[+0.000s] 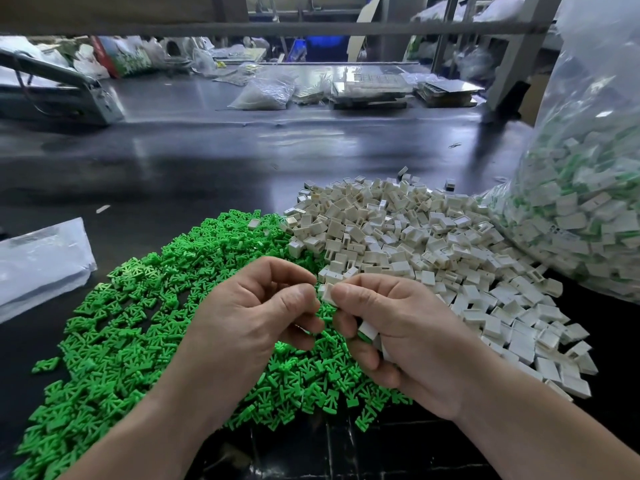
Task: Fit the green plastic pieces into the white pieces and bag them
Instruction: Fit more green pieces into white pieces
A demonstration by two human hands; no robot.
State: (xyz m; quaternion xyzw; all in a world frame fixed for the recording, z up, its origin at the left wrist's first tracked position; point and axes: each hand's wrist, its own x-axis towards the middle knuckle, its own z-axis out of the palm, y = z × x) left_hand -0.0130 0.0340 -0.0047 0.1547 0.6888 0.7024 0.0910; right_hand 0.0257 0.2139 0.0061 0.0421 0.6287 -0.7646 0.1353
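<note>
Over the green pieces (pixel 138 323), the right hand (pixel 415 341) pinches a white piece (pixel 327 294); the left hand (pixel 242 323) curls its fingertips together just beside it, their hold hidden; the bag (pixel 588 202) lies right.

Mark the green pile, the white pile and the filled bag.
green pile (pixel 138 306), head view, middle of the heap.
white pile (pixel 415 237), head view, middle of the heap.
filled bag (pixel 588 174), head view, its clear side wall.

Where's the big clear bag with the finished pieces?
In the head view, the clear bag stands at the far right of the dark table, with the pile of white pieces lying against its base.
</note>
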